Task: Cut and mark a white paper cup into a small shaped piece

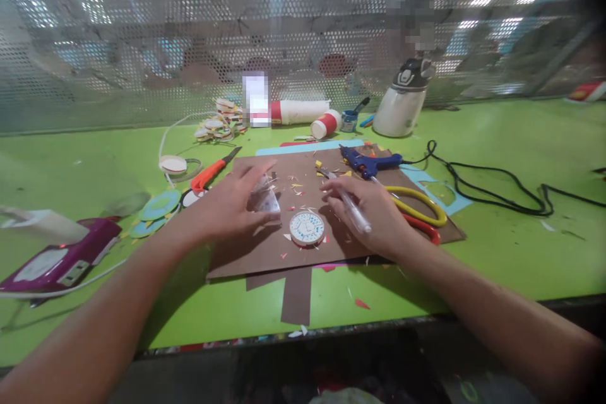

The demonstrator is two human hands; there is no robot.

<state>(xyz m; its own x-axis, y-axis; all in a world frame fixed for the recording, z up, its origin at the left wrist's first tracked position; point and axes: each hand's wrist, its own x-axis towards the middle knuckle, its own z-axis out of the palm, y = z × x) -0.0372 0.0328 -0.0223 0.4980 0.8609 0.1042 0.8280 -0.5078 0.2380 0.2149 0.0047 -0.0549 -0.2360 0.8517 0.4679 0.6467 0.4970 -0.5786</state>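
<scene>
Head view, single frame. Landmark: round paper disc lying flat on brown card sheet, near the sheet's middle. Left hand sits just left of the disc, fingers loosely spread, thumb and fingertips closed lightly on a small clear plastic piece up-left of the disc. Right hand rests just right of the disc, fingers curled round a pen; pen's long axis runs from upper left to lower right, tip end pointing away from the disc. Both hands near the disc; neither touches it. Scissors lie right of the disc, glue gun beyond it, orange knife up-left. Paper scraps scattered around the disc.
</scene>
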